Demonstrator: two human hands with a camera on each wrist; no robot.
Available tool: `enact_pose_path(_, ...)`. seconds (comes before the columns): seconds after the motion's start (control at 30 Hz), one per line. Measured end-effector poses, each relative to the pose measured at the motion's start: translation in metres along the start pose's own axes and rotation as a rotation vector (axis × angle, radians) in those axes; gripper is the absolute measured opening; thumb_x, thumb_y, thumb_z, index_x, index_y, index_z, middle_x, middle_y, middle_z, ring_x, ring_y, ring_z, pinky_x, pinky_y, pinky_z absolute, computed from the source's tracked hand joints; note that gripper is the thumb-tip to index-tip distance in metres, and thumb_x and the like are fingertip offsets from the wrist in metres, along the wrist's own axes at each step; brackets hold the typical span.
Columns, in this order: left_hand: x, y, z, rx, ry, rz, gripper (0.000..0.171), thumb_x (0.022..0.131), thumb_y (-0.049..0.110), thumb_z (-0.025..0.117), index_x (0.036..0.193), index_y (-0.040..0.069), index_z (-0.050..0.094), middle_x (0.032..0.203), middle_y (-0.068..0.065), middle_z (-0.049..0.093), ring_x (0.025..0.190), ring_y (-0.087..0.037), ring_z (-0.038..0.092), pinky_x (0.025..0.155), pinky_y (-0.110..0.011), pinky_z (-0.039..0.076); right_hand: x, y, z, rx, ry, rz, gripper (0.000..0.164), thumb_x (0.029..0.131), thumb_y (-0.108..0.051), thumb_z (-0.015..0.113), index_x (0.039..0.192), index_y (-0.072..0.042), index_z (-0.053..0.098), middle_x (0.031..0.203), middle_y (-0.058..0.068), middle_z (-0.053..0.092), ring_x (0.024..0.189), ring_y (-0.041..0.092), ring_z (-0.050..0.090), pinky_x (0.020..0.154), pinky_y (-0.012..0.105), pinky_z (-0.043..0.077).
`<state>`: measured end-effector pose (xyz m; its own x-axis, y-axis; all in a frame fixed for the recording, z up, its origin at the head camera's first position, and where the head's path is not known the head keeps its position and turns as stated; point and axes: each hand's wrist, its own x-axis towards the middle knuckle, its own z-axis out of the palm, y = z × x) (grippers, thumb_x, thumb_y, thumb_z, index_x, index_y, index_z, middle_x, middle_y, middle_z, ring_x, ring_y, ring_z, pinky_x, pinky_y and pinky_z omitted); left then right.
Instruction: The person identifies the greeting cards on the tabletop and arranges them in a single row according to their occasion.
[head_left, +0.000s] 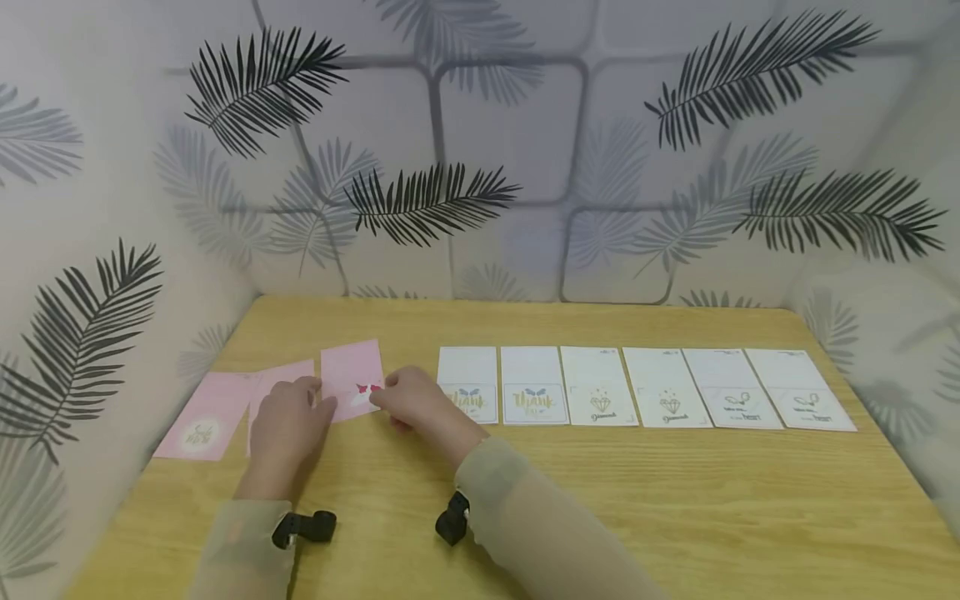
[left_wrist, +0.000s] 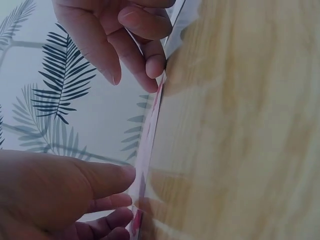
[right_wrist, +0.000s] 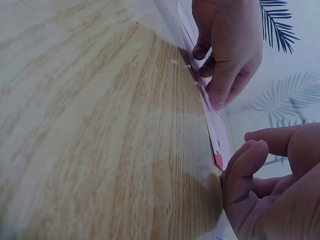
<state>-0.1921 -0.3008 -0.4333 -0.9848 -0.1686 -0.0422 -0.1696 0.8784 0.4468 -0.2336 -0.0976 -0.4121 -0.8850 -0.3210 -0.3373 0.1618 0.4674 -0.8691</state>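
Observation:
A pink card [head_left: 349,371] with a red and white print near its lower edge lies flat between both hands. My left hand [head_left: 291,421] rests at its left side, thumb and fingertips by the card's edge. At the card's right edge, my right hand [head_left: 420,408] touches it with loosely bent fingers. Seen low in the right wrist view, the card [right_wrist: 212,125] reaches from the left hand's fingertips [right_wrist: 217,95] to the right hand [right_wrist: 270,185]. Part of a second pink card [head_left: 281,377] is hidden beneath or behind the left hand.
Another pink card [head_left: 201,417] with a round print lies at the far left of the wooden table [head_left: 600,508]. To the right runs a row of several white cards, from a "Thank" card [head_left: 467,367] to a heart-lettered one [head_left: 798,387]. A leaf-patterned wall [head_left: 517,125] stands behind.

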Motion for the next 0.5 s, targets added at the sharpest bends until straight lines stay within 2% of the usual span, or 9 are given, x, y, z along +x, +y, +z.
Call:
enact_pose_path(0.03,0.0007,0.0013,-0.0013,-0.011,0.009,-0.015,0.054,0.107,0.031,0.060,0.147,-0.004,0.062,0.135,-0.034,0.063,0.121,-0.055,0.062,0.092,-0.067,0.054,-0.0006,-0.0008,-0.0006,0.001,0.000,0.001,0.029,0.106,-0.016,0.073,0.124,0.006,0.068,0.061,0.002,0.052,0.051,0.014,0.048,0.052,0.025,0.043)
enact_pose_path(0.1,0.0015,0.0040,-0.0034,-0.017,0.009,-0.050,0.054,0.107,0.034,0.059,0.145,-0.004,0.064,0.134,-0.032,0.063,0.120,-0.054,0.061,0.090,-0.067,0.054,-0.0011,-0.0018,-0.0016,-0.008,-0.011,0.001,0.034,0.106,-0.017,0.072,0.127,0.010,0.067,0.060,0.001,0.048,0.050,0.014,0.045,0.052,0.026,0.040)
enact_pose_path(0.13,0.0019,0.0049,-0.0042,-0.011,0.003,-0.064,0.055,0.107,0.036,0.059,0.144,-0.004,0.064,0.135,-0.033,0.062,0.121,-0.055,0.060,0.089,-0.067,0.054,-0.0015,-0.0019,-0.0020,-0.008,-0.011,0.004,0.037,0.106,-0.018,0.072,0.132,0.008,0.067,0.060,0.001,0.048,0.050,0.014,0.044,0.052,0.026,0.040)
enact_pose_path(0.2,0.0025,0.0058,-0.0049,0.000,-0.016,-0.081,0.057,0.107,0.039,0.059,0.144,-0.004,0.063,0.137,-0.035,0.060,0.123,-0.057,0.059,0.089,-0.068,0.054,-0.0021,-0.0016,-0.0030,-0.024,-0.015,0.003,0.038,0.106,-0.020,0.073,0.132,0.008,0.068,0.064,0.001,0.047,0.052,0.014,0.042,0.055,0.028,0.040)
enact_pose_path(0.33,0.0036,0.0069,-0.0042,0.013,-0.031,-0.085,0.058,0.106,0.040,0.061,0.143,-0.005,0.063,0.138,-0.036,0.060,0.124,-0.058,0.057,0.089,-0.069,0.053,-0.0047,-0.0010,-0.0049,-0.073,-0.004,-0.005,0.047,0.105,-0.026,0.074,0.143,0.002,0.068,0.091,0.005,0.061,0.069,0.016,0.051,0.069,0.032,0.047)
enact_pose_path(0.4,0.0042,0.0079,-0.0034,0.009,-0.029,-0.085,0.058,0.106,0.038,0.061,0.143,-0.006,0.063,0.138,-0.036,0.060,0.124,-0.058,0.058,0.090,-0.069,0.053,-0.0061,-0.0012,-0.0057,-0.090,-0.005,-0.007,0.046,0.105,-0.027,0.074,0.142,0.001,0.070,0.102,0.006,0.063,0.077,0.017,0.053,0.073,0.034,0.049)
enact_pose_path(0.43,0.0046,0.0089,-0.0033,0.010,-0.029,-0.086,0.057,0.106,0.038,0.062,0.143,-0.006,0.063,0.138,-0.036,0.061,0.124,-0.058,0.059,0.090,-0.069,0.054,-0.0064,-0.0013,-0.0059,-0.098,-0.003,-0.010,0.044,0.105,-0.027,0.074,0.140,0.000,0.071,0.103,0.006,0.063,0.078,0.018,0.053,0.073,0.035,0.049)
enact_pose_path(0.5,0.0059,0.0109,-0.0031,0.007,-0.033,-0.088,0.057,0.105,0.037,0.063,0.142,-0.007,0.063,0.138,-0.037,0.062,0.124,-0.058,0.061,0.092,-0.069,0.053,-0.0057,-0.0010,-0.0057,-0.099,-0.007,-0.008,0.042,0.105,-0.027,0.074,0.137,0.000,0.072,0.094,0.005,0.062,0.073,0.017,0.051,0.069,0.033,0.047)
